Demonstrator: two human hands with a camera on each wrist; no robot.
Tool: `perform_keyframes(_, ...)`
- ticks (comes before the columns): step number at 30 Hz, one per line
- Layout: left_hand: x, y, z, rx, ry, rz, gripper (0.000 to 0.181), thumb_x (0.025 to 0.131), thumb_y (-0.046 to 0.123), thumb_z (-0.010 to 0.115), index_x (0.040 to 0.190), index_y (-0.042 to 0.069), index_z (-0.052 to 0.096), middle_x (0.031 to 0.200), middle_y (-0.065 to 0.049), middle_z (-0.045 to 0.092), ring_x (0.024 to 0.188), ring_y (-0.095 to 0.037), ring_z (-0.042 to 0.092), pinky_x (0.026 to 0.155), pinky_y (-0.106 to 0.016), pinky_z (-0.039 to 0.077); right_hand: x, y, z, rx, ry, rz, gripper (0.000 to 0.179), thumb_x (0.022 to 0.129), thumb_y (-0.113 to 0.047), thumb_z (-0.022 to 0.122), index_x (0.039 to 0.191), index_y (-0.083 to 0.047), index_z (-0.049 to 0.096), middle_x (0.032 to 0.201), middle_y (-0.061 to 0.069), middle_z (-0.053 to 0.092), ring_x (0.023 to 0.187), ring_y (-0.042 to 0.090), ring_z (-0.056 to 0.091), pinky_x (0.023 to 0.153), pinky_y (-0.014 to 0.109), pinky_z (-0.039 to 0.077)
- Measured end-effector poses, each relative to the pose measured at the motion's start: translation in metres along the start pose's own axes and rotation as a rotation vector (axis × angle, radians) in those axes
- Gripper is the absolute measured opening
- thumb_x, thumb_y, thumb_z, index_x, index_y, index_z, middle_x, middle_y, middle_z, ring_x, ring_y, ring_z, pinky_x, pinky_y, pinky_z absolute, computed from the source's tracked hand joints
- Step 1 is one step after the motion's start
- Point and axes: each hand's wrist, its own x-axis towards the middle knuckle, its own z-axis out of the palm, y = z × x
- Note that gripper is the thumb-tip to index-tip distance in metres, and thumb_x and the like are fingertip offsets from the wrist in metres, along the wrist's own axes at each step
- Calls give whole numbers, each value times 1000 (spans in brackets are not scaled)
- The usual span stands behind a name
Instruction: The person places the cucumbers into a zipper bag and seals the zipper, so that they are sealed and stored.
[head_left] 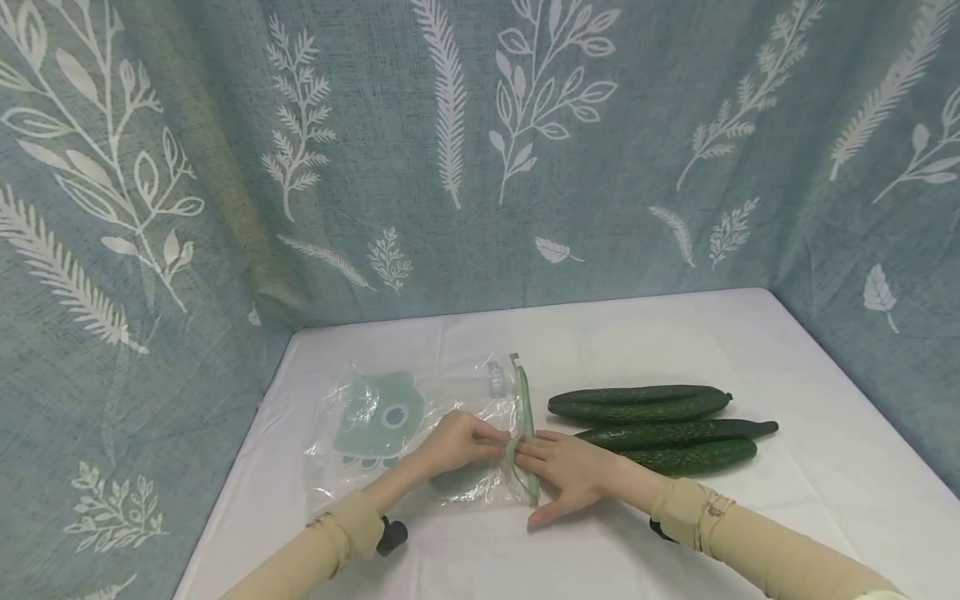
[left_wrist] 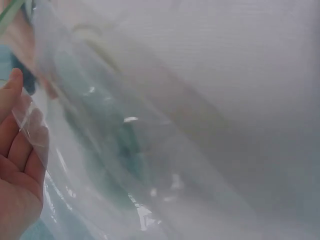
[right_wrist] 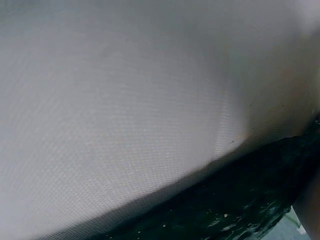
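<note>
A clear plastic zip bag (head_left: 450, 392) lies flat on the table, printed with a pale green cartoon creature, its green-edged mouth toward the right. My left hand (head_left: 461, 443) pinches the film at that mouth. In the left wrist view, the thumb and fingers of the left hand (left_wrist: 22, 155) lie around the clear film (left_wrist: 150, 170). My right hand (head_left: 566, 467) reaches the green strip (head_left: 526, 400) from the other side, fingers stretched out at the bowed-open edge, thumb spread apart. Several dark green cucumbers (head_left: 637, 403) lie to the right, one partly behind the right hand.
A white cloth covers the table (head_left: 675, 333). Blue-green curtains (head_left: 465, 250) with white leaf patterns stand behind it and along both sides. Close to the right wrist camera, a bumpy cucumber (right_wrist: 215, 205) lies on the cloth.
</note>
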Motion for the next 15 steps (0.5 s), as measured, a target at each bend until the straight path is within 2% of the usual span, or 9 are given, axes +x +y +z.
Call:
perform_keyframes(6,-4,7,-10,-41,8,-31,22,82,20,72,103,13,74,105,-4,73,101,-22,69,89,-37,56,0,0,1,-12,-16,14,93,83,-74,44,146,-6,35,154,10,31,143,24,30,118,40,27)
perform_keyframes(10,-5,11,-16,-67,6,-50,20,83,19,72,102,13,74,102,-4,73,98,-20,70,85,-30,57,0,1,1,-13,-10,11,94,82,-74,44,147,-7,32,155,9,29,144,24,28,118,41,27)
perform_keyframes(15,-5,13,-21,-149,7,-76,19,85,18,70,102,10,74,103,-8,73,95,-21,70,81,-21,57,-1,2,0,-4,17,4,97,82,-75,44,148,-5,29,155,10,27,143,23,29,118,40,27)
